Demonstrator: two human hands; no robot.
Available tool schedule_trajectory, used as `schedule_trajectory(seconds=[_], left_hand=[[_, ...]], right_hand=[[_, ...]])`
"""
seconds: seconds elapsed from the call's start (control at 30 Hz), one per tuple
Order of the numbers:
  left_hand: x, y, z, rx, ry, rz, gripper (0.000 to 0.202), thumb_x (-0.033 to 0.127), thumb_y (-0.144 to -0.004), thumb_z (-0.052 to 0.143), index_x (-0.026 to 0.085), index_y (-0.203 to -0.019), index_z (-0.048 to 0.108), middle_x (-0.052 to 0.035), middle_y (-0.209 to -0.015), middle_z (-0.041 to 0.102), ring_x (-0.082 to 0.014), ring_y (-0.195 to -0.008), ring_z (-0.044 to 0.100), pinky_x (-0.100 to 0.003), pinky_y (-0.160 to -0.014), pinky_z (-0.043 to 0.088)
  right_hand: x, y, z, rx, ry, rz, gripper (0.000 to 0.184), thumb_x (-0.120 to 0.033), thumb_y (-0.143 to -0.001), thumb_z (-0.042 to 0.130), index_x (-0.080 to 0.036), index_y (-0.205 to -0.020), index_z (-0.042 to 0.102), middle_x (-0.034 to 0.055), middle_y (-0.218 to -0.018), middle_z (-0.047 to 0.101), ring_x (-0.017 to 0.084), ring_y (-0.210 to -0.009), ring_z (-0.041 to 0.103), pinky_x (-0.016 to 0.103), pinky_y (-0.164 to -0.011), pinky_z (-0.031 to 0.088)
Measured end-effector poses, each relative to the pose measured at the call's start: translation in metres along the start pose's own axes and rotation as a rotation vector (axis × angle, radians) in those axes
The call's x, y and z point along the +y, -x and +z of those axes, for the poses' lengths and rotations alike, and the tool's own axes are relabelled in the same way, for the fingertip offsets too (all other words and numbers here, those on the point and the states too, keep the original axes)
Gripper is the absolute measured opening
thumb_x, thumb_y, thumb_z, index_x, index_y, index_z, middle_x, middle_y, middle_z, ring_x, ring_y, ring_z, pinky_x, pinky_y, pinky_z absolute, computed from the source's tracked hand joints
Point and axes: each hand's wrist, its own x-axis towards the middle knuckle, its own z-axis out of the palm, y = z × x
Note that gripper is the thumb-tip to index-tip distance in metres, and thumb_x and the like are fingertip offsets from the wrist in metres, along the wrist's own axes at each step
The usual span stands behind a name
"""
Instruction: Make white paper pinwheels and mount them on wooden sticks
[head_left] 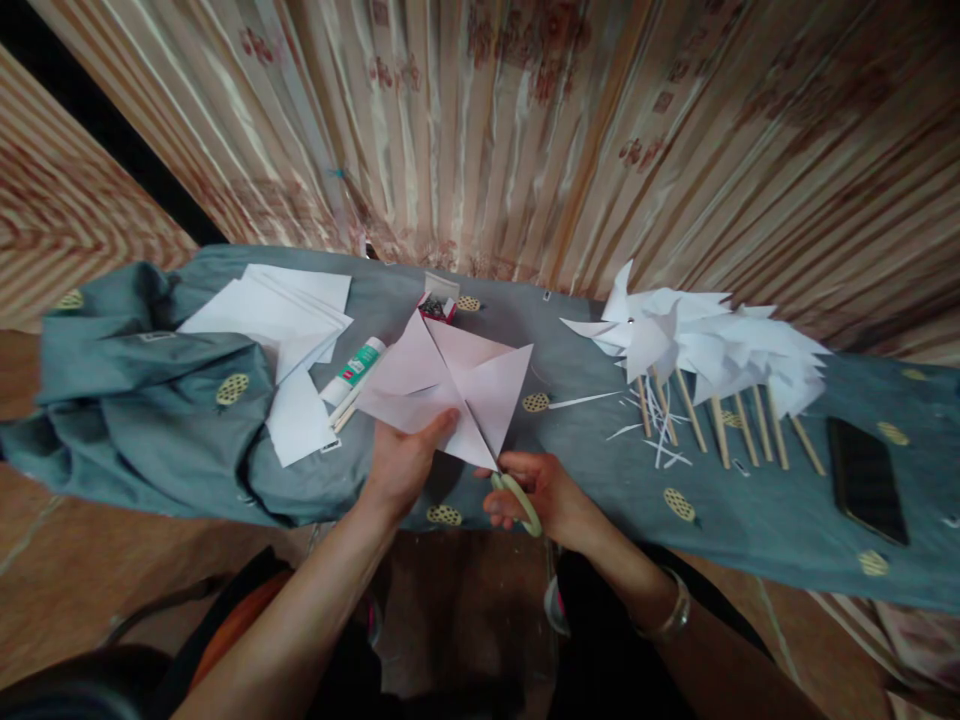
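Observation:
A square of white paper [405,365] with slits running in from its corners is held over the cloth. My left hand [409,455] grips its lower left part, thumb on top. In my right hand [536,495] is a pair of scissors [517,500] with pale green handles. Their blades lie along a slit at the paper's lower right corner. Just behind the paper stands a small open red box [439,303] of dark little pieces, too small to name. To the left lies a glue stick [355,370] with thin wooden sticks [345,412] beside it.
White paper sheets [277,310] lie at the left near bunched grey cloth [150,370]. Several white paper pinwheels [720,335] on wooden sticks lie overlapping at the right. Thin paper scraps [664,430] are scattered by them. A dark phone [868,480] rests near the front edge. A curtain [480,130] hangs behind.

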Motion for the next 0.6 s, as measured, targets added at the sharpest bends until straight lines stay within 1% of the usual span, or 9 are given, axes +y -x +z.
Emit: schedule_trajectory(seconds=[0.1,0.17,0.4,0.5,0.6], left_hand=[[0.0005,-0.0004,-0.0002,0.005,-0.001,-0.007,0.052,0.028,-0.057,0.082,0.012,-0.103,0.064,-0.0122,-0.108,0.07,-0.0231,-0.09,0.067,-0.039,-0.088,0.051],[0.0011,0.0001,-0.0001,0.012,-0.005,-0.014,0.051,0.028,-0.057,0.082,0.012,-0.102,0.064,-0.0124,-0.107,0.07,-0.0229,-0.089,0.067,-0.038,-0.087,0.052],[0.0016,0.0052,0.0012,-0.016,-0.007,-0.044,0.051,0.028,-0.055,0.083,0.011,-0.1,0.065,-0.0116,-0.1,0.072,-0.0229,-0.084,0.067,-0.038,-0.082,0.053],[0.0003,0.0053,0.0008,-0.013,-0.016,-0.052,0.05,0.029,-0.054,0.083,0.012,-0.098,0.066,-0.0114,-0.099,0.072,-0.0236,-0.084,0.067,-0.038,-0.082,0.052],[-0.0012,0.0042,0.0001,-0.007,0.0,-0.049,0.051,0.028,-0.054,0.084,0.012,-0.1,0.066,-0.0115,-0.103,0.072,-0.0237,-0.087,0.067,-0.039,-0.085,0.052]], right_hand=[[-0.0018,0.0007,0.0,-0.004,0.019,-0.009,0.046,-0.047,-0.05,0.086,-0.016,-0.067,0.057,-0.0022,-0.054,0.062,0.009,-0.046,0.054,0.02,-0.044,0.041],[-0.0023,0.0008,-0.0001,-0.004,0.022,-0.01,0.046,-0.047,-0.05,0.086,-0.017,-0.065,0.055,-0.0027,-0.053,0.062,0.008,-0.044,0.053,0.02,-0.043,0.04],[0.0014,-0.0002,-0.0023,-0.02,-0.002,-0.062,0.046,-0.046,-0.052,0.086,-0.016,-0.079,0.063,-0.0033,-0.057,0.062,0.01,-0.049,0.056,0.021,-0.047,0.045],[0.0015,-0.0002,-0.0022,-0.017,0.01,-0.06,0.046,-0.046,-0.053,0.086,-0.016,-0.078,0.062,-0.0035,-0.056,0.062,0.009,-0.047,0.055,0.02,-0.046,0.044],[0.0005,-0.0002,-0.001,0.0,0.015,-0.048,0.045,-0.047,-0.053,0.085,-0.017,-0.074,0.06,-0.0039,-0.054,0.061,0.008,-0.044,0.053,0.02,-0.044,0.042]])
